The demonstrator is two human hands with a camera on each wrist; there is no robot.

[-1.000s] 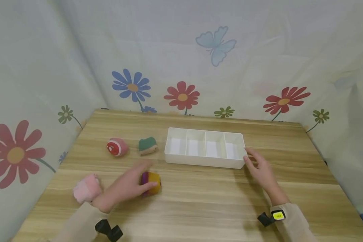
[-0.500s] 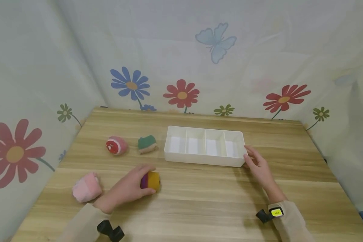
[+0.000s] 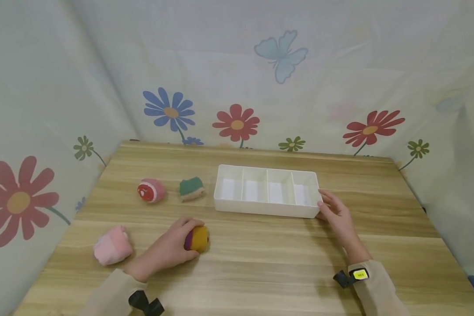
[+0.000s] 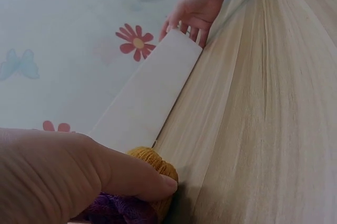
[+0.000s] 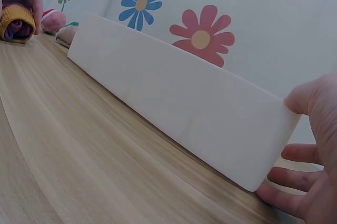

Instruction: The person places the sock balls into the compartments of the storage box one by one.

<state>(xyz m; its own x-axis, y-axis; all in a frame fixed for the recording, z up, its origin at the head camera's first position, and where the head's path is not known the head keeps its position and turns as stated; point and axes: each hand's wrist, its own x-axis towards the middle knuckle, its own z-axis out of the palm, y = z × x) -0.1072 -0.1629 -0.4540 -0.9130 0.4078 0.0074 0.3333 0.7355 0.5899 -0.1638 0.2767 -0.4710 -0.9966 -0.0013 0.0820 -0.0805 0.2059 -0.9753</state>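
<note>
A rolled-up sock (image 3: 199, 239), mustard yellow with purple and ribbed, lies on the wooden table. My left hand (image 3: 170, 245) grips it from the left, thumb on the near side and fingers over the far side. In the left wrist view the thumb presses along the ribbed sock (image 4: 158, 167). A long white box (image 3: 266, 208) with several compartments in a row stands farther back; no contents show in them. At its right end my right hand (image 3: 337, 219) touches the end wall with relaxed, spread fingers. The right wrist view has the thumb at the top corner of the box (image 5: 174, 97).
Left of the box lies a green and beige rolled sock (image 3: 192, 188). Beside that is a pink one with a red and white end (image 3: 151, 190). A pale pink rolled sock (image 3: 113, 245) sits by my left forearm. A flower-printed curtain (image 3: 205, 66) hangs behind the table (image 3: 260, 263).
My left hand has closed its fingers and thumb around the yellow and purple sock, which still lies about where it was. My right hand has stayed at the box's end.
</note>
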